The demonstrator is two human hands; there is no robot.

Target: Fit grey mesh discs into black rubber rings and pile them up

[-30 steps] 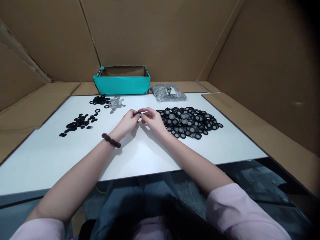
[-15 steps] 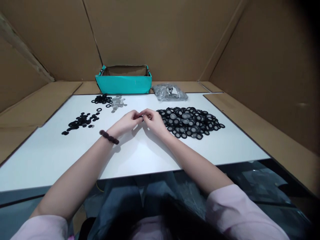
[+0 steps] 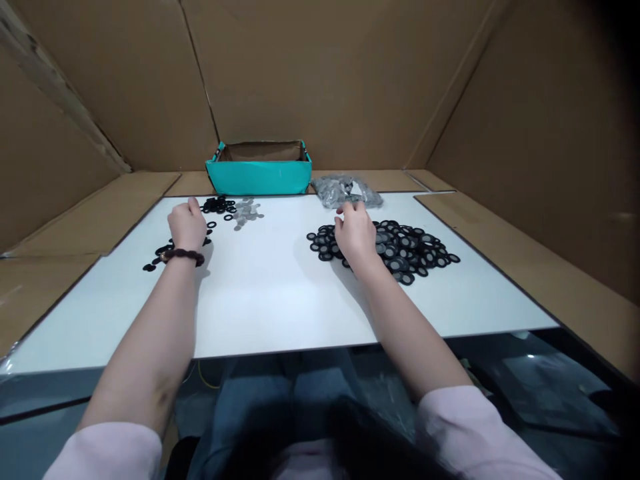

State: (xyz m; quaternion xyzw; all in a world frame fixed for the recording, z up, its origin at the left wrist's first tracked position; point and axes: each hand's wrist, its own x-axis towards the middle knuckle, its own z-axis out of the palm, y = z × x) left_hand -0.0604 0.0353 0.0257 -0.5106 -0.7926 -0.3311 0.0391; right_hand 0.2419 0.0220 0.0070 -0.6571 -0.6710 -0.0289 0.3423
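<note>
My left hand point(image 3: 187, 223), with a dark bead bracelet point(image 3: 183, 255) on the wrist, hovers over a scatter of small black pieces point(image 3: 159, 252) at the left of the white board point(image 3: 270, 293). Its fingers curl downward and hide what is under them. My right hand point(image 3: 356, 233) rests on the left side of a large heap of black rings with grey centres point(image 3: 413, 250), palm down with the fingers loosely spread. I see nothing held in it. Between the hands the board is bare.
A cluster of black rings point(image 3: 219, 205) and a few grey discs point(image 3: 247, 211) lie at the board's far edge. Behind them stand a teal box point(image 3: 260, 175) and a clear bag of grey parts point(image 3: 343, 189). Cardboard walls enclose the space.
The hands, which were pinched together on a small piece at the middle, have parted: the left went to the black pieces at the left, the right to the large heap.
</note>
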